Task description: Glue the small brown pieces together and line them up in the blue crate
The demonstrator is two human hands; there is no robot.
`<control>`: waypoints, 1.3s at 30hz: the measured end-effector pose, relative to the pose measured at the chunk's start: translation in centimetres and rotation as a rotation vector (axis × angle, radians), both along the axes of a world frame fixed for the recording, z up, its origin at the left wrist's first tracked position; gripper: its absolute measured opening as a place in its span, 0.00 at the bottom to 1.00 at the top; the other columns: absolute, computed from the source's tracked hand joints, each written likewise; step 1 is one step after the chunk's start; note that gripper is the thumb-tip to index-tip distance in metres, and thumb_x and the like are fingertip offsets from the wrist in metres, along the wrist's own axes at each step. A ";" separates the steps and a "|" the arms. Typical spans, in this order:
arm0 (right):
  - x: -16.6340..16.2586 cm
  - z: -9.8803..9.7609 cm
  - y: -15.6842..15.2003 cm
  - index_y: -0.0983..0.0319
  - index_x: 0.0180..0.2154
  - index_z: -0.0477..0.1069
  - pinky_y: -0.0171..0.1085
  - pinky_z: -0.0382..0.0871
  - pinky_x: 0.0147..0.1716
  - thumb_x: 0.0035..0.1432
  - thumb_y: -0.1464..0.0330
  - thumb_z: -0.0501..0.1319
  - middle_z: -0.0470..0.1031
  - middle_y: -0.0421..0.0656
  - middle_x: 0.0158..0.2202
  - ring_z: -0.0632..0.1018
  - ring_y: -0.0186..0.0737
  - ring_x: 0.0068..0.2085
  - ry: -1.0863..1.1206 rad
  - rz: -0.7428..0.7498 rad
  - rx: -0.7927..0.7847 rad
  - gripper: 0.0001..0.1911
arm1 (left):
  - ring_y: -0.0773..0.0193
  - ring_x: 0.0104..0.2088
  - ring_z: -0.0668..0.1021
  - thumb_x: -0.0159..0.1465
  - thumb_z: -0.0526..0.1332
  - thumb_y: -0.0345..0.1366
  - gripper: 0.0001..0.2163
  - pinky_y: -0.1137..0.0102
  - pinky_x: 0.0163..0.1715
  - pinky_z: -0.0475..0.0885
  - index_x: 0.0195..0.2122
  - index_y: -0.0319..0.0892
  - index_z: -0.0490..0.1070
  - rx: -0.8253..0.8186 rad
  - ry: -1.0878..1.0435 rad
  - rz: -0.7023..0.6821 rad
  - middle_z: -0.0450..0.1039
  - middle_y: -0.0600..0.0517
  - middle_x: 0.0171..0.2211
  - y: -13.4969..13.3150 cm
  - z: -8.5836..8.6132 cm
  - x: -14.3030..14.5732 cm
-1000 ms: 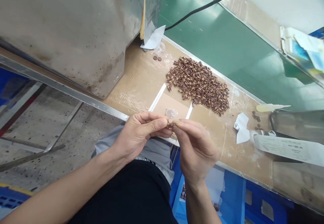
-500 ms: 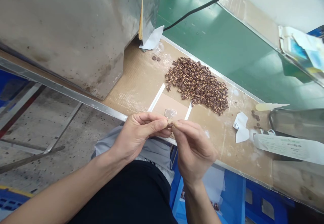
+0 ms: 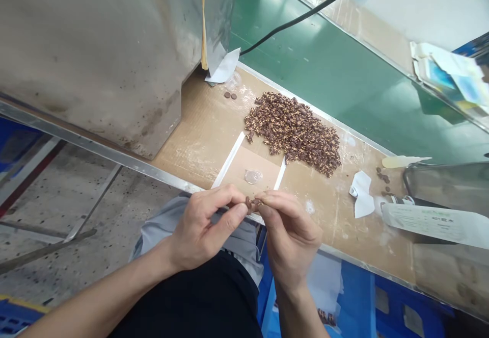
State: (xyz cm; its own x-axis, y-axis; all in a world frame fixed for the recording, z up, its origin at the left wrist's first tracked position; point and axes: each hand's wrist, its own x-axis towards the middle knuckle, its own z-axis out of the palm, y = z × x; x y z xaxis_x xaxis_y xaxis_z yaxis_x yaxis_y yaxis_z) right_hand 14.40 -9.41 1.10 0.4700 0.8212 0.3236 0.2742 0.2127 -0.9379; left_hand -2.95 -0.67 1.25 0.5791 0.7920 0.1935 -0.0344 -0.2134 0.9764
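Observation:
Between the fingertips of both hands is a small brown part, held just over the bench's front edge; its exact kind is too small to make out. My left hand pinches its left side with thumb and forefinger. On the other side, my right hand pinches it in the same way, partly hiding it. Just beyond my fingers a small clear disc with a puddle-like shine lies on a tan board between two white strips. Farther back spreads a heap of small brown parts with gold-coloured bits.
A large metal box stands at the left. On the right lie a crumpled white paper, a pale-yellow nozzle, a labelled white bottle and several brown discs. A black cable crosses above; blue crates sit below.
Both hands have come slightly lower in view, and the left thumb and fingers have parted a little, showing more of the brown part. The whole view has shifted slightly.

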 end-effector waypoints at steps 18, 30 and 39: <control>0.6 -0.1 0.0 0.54 0.52 0.88 0.42 0.91 0.40 0.73 0.83 0.72 0.92 0.43 0.47 0.93 0.43 0.44 -0.215 -0.015 0.225 0.18 | 0.62 0.35 0.84 0.82 0.62 0.26 0.07 0.69 0.39 0.76 0.50 0.44 0.78 0.301 -0.029 -0.095 0.84 0.51 0.37 0.9 0.9 0.5; 1.5 1.3 -0.2 0.57 0.62 0.87 0.46 0.95 0.38 0.76 0.80 0.72 0.93 0.46 0.52 0.94 0.49 0.45 -0.414 0.038 0.312 0.19 | 0.58 0.34 0.85 0.78 0.64 0.27 0.11 0.65 0.38 0.82 0.55 0.48 0.80 0.515 -0.074 -0.129 0.86 0.49 0.38 2.9 -0.5 0.3; 3.0 0.5 -2.6 0.53 0.68 0.84 0.53 0.97 0.45 0.76 0.79 0.71 0.92 0.45 0.59 0.94 0.53 0.51 -0.629 0.079 0.235 0.26 | 0.55 0.35 0.88 0.78 0.65 0.28 0.15 0.61 0.40 0.85 0.60 0.51 0.83 0.376 -0.138 -0.181 0.88 0.47 0.38 2.6 -1.1 1.1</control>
State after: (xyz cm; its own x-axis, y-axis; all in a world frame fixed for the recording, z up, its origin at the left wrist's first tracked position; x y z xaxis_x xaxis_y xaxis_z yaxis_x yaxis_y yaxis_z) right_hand 17.43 -11.99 1.61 0.0747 0.7199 0.6901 0.7282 0.4334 -0.5310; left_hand -1.87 1.92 0.15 0.6505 0.5395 0.5346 -0.2289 -0.5319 0.8153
